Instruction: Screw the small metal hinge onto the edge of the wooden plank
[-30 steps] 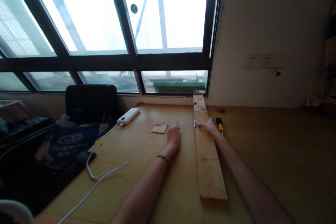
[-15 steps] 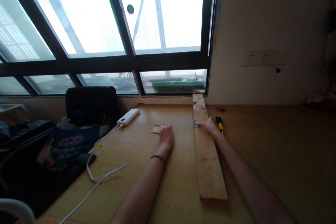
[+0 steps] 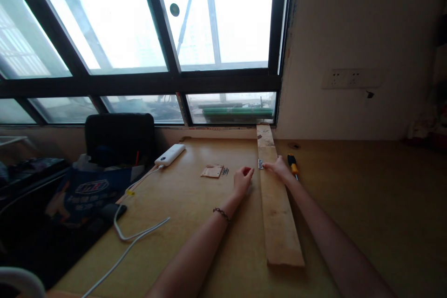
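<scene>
A long wooden plank (image 3: pixel 279 223) lies on the table, its far end at the window sill. A small metal hinge (image 3: pixel 260 164) rests at the plank's left edge. My right hand (image 3: pixel 279 168) reaches across the plank from the right and holds the hinge there with its fingertips. Just left of the plank, my left hand (image 3: pixel 243 180) is closed in a pinch; whatever is between the fingertips is too small to make out. Farther left are several small dark screws (image 3: pixel 225 172) in a row, beside a flat piece of light wood or card (image 3: pixel 211 171).
A yellow and black screwdriver (image 3: pixel 292 165) lies right of the plank. On the left, a white power bank (image 3: pixel 170 155) trails a white cable (image 3: pixel 139 234) over the table (image 3: pixel 167 260). Beyond the table's left edge stand a black chair (image 3: pixel 119 137) and a blue bag (image 3: pixel 91 191).
My left hand has moved right, from the screws toward the plank, uncovering the row of screws and the flat piece. My right hand stays at the hinge.
</scene>
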`<act>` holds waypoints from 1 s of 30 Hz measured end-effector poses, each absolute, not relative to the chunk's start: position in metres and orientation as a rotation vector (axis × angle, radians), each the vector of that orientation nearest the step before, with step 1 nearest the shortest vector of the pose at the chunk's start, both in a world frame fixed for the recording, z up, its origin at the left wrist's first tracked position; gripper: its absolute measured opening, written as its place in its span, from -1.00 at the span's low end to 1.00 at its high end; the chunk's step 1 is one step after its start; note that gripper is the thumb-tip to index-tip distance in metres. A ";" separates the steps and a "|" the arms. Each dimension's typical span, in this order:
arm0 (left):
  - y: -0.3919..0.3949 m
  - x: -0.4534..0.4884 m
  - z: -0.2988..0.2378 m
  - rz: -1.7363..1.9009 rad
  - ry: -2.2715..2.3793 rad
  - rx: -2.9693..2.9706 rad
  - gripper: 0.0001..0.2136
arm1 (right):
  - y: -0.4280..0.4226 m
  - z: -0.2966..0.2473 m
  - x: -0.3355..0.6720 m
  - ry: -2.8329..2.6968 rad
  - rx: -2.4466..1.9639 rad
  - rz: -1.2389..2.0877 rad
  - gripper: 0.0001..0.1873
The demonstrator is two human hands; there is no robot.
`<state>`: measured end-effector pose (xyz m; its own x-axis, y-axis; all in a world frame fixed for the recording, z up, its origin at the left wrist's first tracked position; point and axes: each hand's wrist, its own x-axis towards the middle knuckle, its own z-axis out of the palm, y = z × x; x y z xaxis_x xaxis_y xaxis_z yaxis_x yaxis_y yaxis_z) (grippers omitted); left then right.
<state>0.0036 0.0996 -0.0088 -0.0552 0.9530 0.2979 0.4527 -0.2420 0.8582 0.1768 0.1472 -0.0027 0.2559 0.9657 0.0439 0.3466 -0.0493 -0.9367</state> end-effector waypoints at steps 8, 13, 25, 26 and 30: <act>0.104 0.019 -0.013 1.275 1.009 1.211 -0.66 | 0.143 0.003 0.176 -1.286 -1.664 0.767 -0.22; 0.102 0.014 -0.010 1.301 0.874 1.020 -0.65 | 0.143 0.004 0.176 -1.273 -1.659 0.777 -0.20; 0.097 0.017 -0.004 1.352 0.939 1.510 -0.73 | 0.144 0.002 0.177 -1.262 -1.648 0.798 -0.20; 0.096 0.018 -0.003 1.374 0.938 1.555 -0.74 | 0.144 0.002 0.177 -1.264 -1.646 0.795 -0.20; 0.092 0.018 0.000 1.439 0.960 1.611 -0.75 | 0.140 0.004 0.177 -1.285 -1.638 0.775 -0.16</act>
